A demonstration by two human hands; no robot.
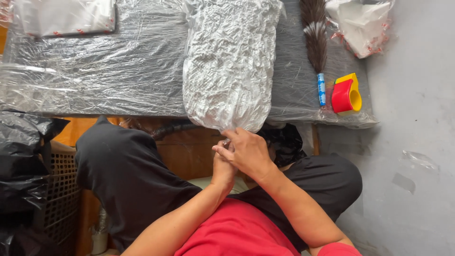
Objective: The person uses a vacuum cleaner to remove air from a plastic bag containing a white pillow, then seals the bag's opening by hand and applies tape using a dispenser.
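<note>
A long, bulging clear plastic bag [230, 61] stuffed with white crumpled material lies across the plastic-covered table [118, 71], its near end hanging over the table's front edge. Both my hands meet at that near end. My right hand [246, 151] lies on top, fingers pinching the bag's gathered mouth. My left hand [222, 170] sits beneath it, mostly hidden by the right, also closed at the bag's end. My knees in black trousers are under the table edge.
A feather duster [316, 42] with a blue handle and a red-and-yellow tape dispenser [347, 95] lie at the table's right. A flat bag [66, 16] lies at back left, another crumpled bag [362, 23] at back right. Black bags [21, 161] and a crate stand left.
</note>
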